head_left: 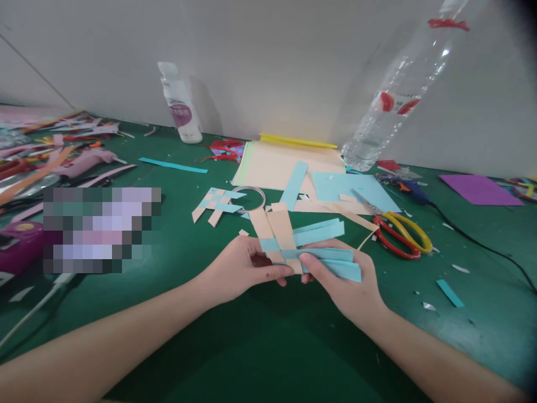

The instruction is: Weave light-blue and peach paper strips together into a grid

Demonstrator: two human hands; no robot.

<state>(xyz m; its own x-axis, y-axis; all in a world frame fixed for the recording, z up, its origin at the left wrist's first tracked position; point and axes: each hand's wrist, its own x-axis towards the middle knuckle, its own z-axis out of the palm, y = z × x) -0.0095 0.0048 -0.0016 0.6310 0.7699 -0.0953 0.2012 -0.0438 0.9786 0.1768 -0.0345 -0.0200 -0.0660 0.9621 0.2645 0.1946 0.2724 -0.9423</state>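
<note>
Both hands hold a weave of peach and light blue paper strips [287,232] above the green table. My left hand [239,268] is closed on its lower left edge, thumb in front and fingers behind. At the lower right, my right hand [356,285] pinches the weave with its thumb on a blue strip. Peach ends point up and blue ends spread right across the right hand. Beyond the left hand lies a small woven fish shape [217,200] in the same two colours, touching a clear ring [264,200]. Scissors [382,226] with red and yellow handles lie beyond the right hand.
Peach sheets [268,168] and a light blue sheet [348,187] lie at the back. A small white bottle [180,106] and a large clear bottle [394,106] stand by the wall. Left are a blurred-out object [104,229] with a cable and paper scraps; right, a purple sheet [480,190].
</note>
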